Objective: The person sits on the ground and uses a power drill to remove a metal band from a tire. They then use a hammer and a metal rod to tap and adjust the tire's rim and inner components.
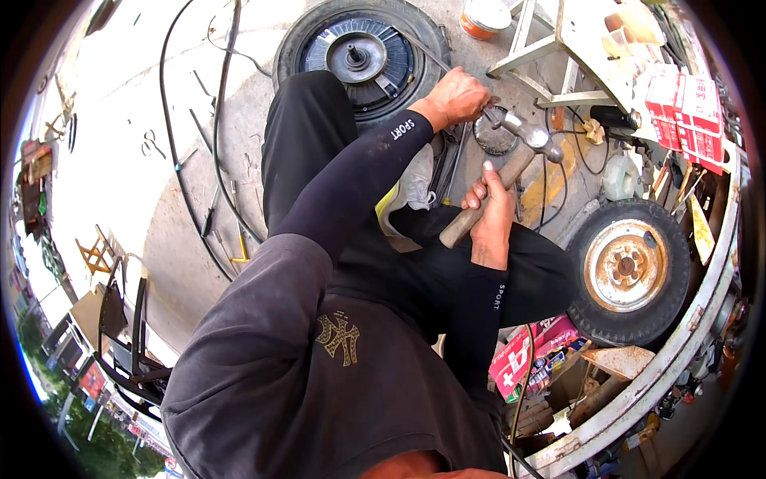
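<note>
My left hand (459,97) is closed around a thin metal pry bar (420,48). The bar's far end reaches the edge of a wheel (359,56) lying flat, with a black tyre, a finned hub and a threaded axle upright at its centre. In my right hand (492,209) is a hammer (519,165) with a worn wooden handle and a rounded steel head. Its head is beside the near end of the bar, just right of my left hand; whether they touch I cannot tell. A round dark dish (495,137) lies beneath the hammer head.
A spare wheel (626,265) with a rusty white rim lies at the right. Past my hands stand a metal step stool (550,56) and an orange-white tub (485,17). Black hoses (217,120) and screwdrivers (209,211) lie on the left floor. Red-white boxes (686,112) are stacked far right.
</note>
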The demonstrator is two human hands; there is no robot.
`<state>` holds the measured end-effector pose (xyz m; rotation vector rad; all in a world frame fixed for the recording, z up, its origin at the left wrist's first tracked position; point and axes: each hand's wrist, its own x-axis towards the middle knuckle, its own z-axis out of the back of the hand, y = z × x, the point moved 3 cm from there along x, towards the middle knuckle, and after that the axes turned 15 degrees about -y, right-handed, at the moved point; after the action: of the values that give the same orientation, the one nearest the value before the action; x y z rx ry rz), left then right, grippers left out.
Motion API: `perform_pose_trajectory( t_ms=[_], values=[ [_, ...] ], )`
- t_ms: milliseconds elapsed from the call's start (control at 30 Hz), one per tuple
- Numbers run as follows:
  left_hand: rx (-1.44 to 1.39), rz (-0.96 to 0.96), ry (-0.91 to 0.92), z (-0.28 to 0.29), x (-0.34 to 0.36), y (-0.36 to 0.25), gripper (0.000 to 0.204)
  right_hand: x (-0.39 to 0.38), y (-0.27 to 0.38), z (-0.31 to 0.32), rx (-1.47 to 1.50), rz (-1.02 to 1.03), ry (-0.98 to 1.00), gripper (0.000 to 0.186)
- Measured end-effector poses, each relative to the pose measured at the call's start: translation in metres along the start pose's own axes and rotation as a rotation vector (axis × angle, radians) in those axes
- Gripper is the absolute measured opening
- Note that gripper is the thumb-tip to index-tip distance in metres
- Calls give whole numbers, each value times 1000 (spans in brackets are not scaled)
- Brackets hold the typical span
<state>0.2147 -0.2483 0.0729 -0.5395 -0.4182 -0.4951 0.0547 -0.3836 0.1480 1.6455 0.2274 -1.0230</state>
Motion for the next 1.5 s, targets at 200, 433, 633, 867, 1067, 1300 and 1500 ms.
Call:
perform_pose_trajectory(
  t_ms=[200,433,633,867,1067,1300,1500],
  values=[
    [42,-41,-5,31,-13,17,18,-10,0,1,345,251,-50,28],
    [-326,-210,-100,65,-60,-77,26,-24,33,9,395,450,-254,35],
    [-460,-184,-132,124,-113,-94,37,-24,13,-6,381,382,-60,33],
    [-504,561,-493,201,-125,-41,49,-61,13,-39,298,447,166,28],
    [-772,866,-817,288,-110,53,51,-119,69,-47,78,596,337,24],
    [186,1150,-254,243,-147,210,57,-139,159,-97,-632,936,397,32],
    [133,1187,-89,176,-195,210,62,1,114,-159,-962,1042,77,33]
  ],
)
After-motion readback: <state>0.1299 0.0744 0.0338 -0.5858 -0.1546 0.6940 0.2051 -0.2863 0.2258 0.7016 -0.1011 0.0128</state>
